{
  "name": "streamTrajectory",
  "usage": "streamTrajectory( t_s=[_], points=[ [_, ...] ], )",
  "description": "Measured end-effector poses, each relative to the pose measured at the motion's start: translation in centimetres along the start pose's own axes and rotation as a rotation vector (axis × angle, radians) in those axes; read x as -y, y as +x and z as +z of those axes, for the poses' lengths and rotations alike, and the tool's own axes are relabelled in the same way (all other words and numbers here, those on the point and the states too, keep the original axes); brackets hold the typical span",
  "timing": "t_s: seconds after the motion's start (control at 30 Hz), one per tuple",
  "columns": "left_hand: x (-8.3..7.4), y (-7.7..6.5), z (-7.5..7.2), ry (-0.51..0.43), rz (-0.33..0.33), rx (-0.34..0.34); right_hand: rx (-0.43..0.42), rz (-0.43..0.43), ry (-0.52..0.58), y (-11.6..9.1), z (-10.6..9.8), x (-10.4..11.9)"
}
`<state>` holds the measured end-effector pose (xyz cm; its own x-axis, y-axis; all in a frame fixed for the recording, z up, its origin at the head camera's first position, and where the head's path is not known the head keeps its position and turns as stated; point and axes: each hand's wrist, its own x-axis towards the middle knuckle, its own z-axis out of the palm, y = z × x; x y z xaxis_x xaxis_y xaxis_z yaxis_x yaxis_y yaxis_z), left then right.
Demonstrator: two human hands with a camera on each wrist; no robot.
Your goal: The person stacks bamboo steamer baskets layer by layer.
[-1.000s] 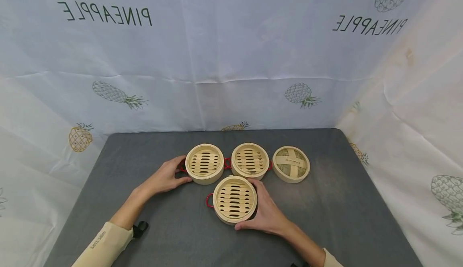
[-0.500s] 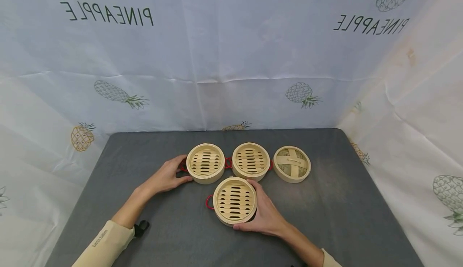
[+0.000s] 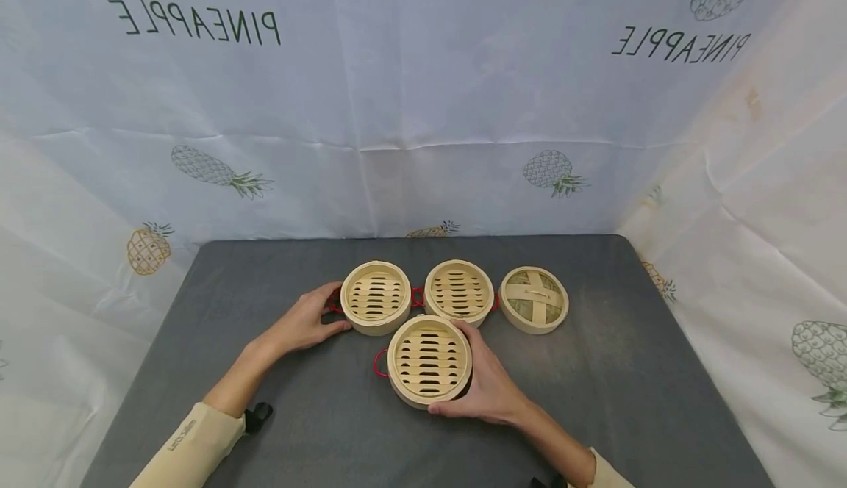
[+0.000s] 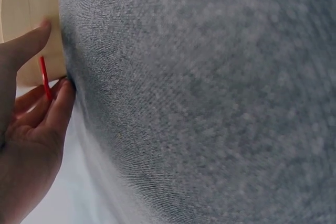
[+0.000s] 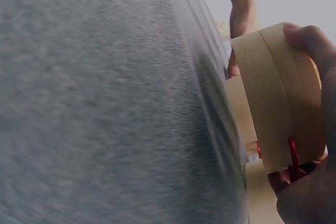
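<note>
My right hand (image 3: 486,385) grips a round bamboo steamer basket (image 3: 429,359) by its right side, thumb at the front. In the right wrist view this held basket (image 5: 278,98) is tilted and off the table, with a red handle by my fingers. My left hand (image 3: 307,320) holds the left bamboo steamer basket (image 3: 375,298) at its left side. In the left wrist view the thumb presses that basket's wall (image 4: 31,14), and the fingers lie by its red handle (image 4: 45,77). A third steamer basket (image 3: 459,291) stands to its right, its front partly hidden by the held one.
A woven bamboo lid (image 3: 533,300) lies at the right end of the row. The grey cloth-covered table (image 3: 629,400) extends around the baskets. Behind and beside it hang pale pineapple-print curtains (image 3: 423,91).
Over the last half second my right hand has raised the steamer basket slightly, and it looks a little larger and farther forward. My left hand and the other baskets stay where they were.
</note>
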<state>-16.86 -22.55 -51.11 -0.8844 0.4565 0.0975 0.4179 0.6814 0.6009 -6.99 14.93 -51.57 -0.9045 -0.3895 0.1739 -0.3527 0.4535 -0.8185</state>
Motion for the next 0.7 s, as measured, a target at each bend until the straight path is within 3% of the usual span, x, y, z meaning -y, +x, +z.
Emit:
streamTrajectory(
  t_s=[0.7],
  points=[
    [-0.3, 0.0, -0.2, 0.026, -0.007, -0.001, -0.009, -0.061, -0.003, 3.4, -0.9, 2.4]
  ],
)
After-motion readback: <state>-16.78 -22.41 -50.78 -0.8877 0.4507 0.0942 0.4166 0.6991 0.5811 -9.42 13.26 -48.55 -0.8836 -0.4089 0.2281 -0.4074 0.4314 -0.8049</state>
